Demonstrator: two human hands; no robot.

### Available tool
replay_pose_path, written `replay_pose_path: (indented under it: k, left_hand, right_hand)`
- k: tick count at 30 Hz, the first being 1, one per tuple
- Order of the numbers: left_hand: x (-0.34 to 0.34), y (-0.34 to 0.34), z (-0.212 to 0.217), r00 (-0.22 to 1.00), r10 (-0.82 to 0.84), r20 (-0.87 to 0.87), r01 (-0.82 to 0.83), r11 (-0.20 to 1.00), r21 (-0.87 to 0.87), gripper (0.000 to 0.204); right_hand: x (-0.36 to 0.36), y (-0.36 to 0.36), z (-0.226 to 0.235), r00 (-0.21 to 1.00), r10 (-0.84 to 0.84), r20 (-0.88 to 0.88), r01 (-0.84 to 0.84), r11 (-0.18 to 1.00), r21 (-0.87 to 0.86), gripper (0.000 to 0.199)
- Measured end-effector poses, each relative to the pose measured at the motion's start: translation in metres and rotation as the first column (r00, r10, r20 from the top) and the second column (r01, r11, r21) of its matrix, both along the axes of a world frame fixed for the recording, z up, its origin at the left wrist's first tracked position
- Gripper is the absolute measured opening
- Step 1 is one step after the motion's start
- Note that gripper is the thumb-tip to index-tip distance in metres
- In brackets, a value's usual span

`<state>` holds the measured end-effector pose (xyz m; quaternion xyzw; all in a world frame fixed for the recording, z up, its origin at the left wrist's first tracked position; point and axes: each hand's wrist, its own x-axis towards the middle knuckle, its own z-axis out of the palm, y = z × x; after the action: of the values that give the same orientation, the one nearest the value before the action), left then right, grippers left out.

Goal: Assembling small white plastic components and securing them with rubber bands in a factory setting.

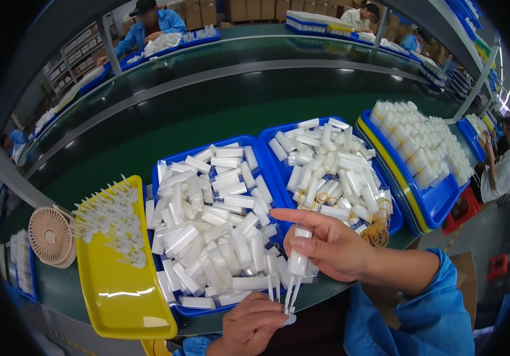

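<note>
My right hand (341,246) pinches a white cylindrical tube (298,258) between thumb and fingers, its index finger stretched out to the left. Below it, my left hand (252,323) is closed on a translucent white pronged piece (290,299) with thin upright stems. The stems meet the lower end of the tube; how far they reach inside, I cannot tell. Both hands are over the near edge of a blue tray (163,155) heaped with white tubes (207,225) in clear wrapping. Several similar pronged pieces (127,228) stand on a yellow tray (98,296) at left.
Right of the heap, another blue tray (267,133) holds wrapped tubes and yellow rubber bands (376,230). Stacked blue and yellow trays (394,178) carry banded bundles (412,139). A beige fan (51,237) stands far left. Beyond the green belt (219,113), co-workers sit at trays.
</note>
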<state>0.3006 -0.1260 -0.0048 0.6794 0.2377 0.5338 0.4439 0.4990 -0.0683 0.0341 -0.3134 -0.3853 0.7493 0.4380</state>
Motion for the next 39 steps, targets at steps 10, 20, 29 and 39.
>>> replay_pose_path:
  k: [10,20,29,39]
  left_hand:
    - [-0.001,0.002,-0.006,0.998,-0.041,-0.049,0.041,0.999,-0.001,0.009]
    - [-0.011,-0.003,-0.015,0.993,-0.114,0.018,0.110,0.980,0.164,0.011]
    - [-0.030,-0.018,-0.011,0.993,0.083,-0.090,-0.082,0.997,0.017,0.022]
    - [-0.023,-0.011,0.012,0.973,0.222,-0.063,-0.220,0.975,0.037,0.019]
  right_hand:
    - [0.021,-0.007,0.024,0.748,-0.217,0.628,-0.252,0.782,0.570,0.048]
    - [0.012,-0.027,0.027,0.870,0.064,0.489,-0.265,0.897,0.354,0.047]
    - [-0.020,-0.001,0.020,0.799,0.124,0.588,-0.537,0.587,0.606,0.052]
    - [-0.072,0.136,-0.006,-0.156,-0.344,0.926,-0.794,0.601,0.089,0.050]
